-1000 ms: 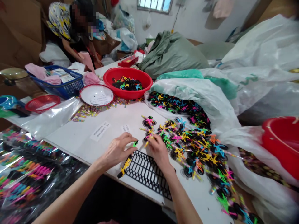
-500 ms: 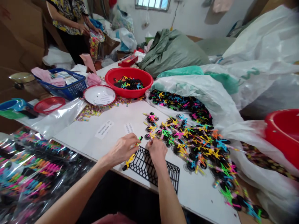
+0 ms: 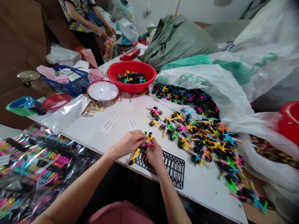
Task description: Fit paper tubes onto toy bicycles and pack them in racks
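My left hand (image 3: 129,143) is closed, its fingertips pinched on a small toy bicycle of which a green bit and black parts show. My right hand (image 3: 154,154) grips a pink and yellow toy bicycle (image 3: 148,143), drawn close to the left fingertips. Fingers hide much of both toys, and I cannot tell whether they touch. Under the right hand lies a black grid rack (image 3: 175,169) with rows of slots, near the table's front edge. A yellow toy bicycle (image 3: 134,157) stands at the rack's left end.
Right of the hands spreads a pile of colourful toy bicycles (image 3: 201,137), with more in a white plastic bag (image 3: 230,90). Behind stand a red basin (image 3: 112,84), a white dish (image 3: 98,90) and a blue basket (image 3: 77,88). Another person (image 3: 79,18) handles a bag at the back left.
My right hand has come up from the table by the pile, now with a pink and yellow toy bicycle beside the left fingertips. The whole view has shifted slightly.
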